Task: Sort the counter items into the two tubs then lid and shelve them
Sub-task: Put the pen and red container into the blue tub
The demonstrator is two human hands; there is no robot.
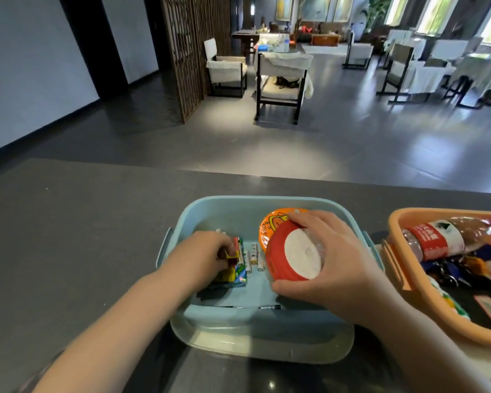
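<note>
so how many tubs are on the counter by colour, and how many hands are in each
blue tub: 1, with 2 hands in it, the left hand on a colourful packet and the right hand gripping a red and white roll
orange tub: 1, with 0 hands in it
total: 2 tubs, 2 hands

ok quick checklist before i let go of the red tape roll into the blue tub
1. Right hand grips the red tape roll: ok.
2. Roll is over the blue tub, inside its rim: ok.
3. Free floor under the roll: cannot tell, the hand hides it.
4. Orange disc sits behind the roll, touching or nearly: cannot tell.
5. Left hand, holding the small colourful packs, is apart from the roll: ok.
6. Batteries lie left of the drop spot: ok.
</note>
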